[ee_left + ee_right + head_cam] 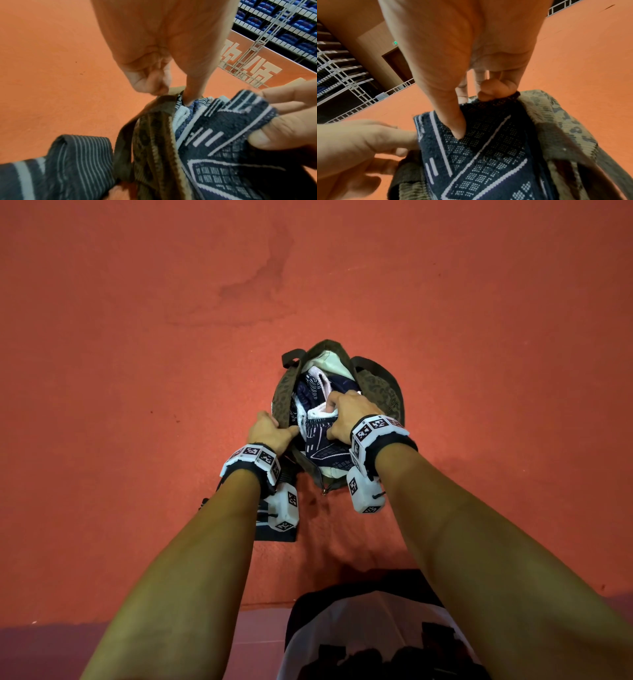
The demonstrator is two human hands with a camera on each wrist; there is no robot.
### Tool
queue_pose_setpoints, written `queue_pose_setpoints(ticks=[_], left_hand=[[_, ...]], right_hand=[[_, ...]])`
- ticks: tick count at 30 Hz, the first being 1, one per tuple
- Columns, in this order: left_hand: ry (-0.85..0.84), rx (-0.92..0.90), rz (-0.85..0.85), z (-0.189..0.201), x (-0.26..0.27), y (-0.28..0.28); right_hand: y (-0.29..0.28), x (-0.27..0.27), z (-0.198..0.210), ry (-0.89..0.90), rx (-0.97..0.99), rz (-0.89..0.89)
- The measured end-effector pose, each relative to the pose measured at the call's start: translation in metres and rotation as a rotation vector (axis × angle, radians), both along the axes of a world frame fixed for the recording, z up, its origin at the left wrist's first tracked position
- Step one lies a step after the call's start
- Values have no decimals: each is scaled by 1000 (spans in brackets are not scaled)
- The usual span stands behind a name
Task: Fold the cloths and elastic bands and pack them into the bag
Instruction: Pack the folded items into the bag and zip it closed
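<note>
My left hand (270, 430) pinches the bag (380, 386) rim, my right hand (346, 416) grips a cloth (318, 441) going in; a band (56, 162) waits beside my left wrist.

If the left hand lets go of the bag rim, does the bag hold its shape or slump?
Likely slumps: the bag is soft woven fabric, and its rim bends where the left hand holds it. Probably only partly, since the navy patterned cloths fill it and prop the walls. The right hand, its grip on a cloth, may also steady it.

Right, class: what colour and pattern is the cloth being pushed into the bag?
Dark navy cloth with white woven lines and dots, clearest in the right wrist view.
</note>
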State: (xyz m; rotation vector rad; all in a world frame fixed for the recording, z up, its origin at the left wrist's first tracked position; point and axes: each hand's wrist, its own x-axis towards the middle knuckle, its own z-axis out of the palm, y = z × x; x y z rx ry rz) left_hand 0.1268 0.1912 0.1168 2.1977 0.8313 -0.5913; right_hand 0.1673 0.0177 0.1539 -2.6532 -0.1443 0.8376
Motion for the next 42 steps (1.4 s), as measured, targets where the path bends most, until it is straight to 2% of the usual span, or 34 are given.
queue_pose_setpoints(ticks=[2,7,10,12,14,18,24,31,36,39,42], left_hand=[[94,-33,-47,-3,-4,-3],[282,-235,27,-2,-18,-10],[342,-281,-33,4,-24,-15],[351,-301,-101,4,-25,-17],[327,-347,-101,7,-22,-19],[336,-381,-119,22,-11,-21],[394,-396,-187,34,-5,-20],[456,-476,-266,38,-10,-28],[438,-465,-251,32,-11,-32],[432,-461,-241,32,-6,-28],[449,-467,-238,31,-5,-24]], right_hand=[[0,-1,1,-6,-3,-8],[-2,0,6,-21,-38,-33],[-2,0,10,-41,-39,-57],[-2,-1,13,-55,-42,-80],[0,-1,16,-81,-60,-79],[4,-6,15,-105,-124,2],[4,-21,10,35,-115,11],[2,-54,-23,142,-167,-14],[2,-45,-22,212,-97,-43],[2,-31,-10,155,-55,-123],[5,-18,-1,-4,-58,-143]])
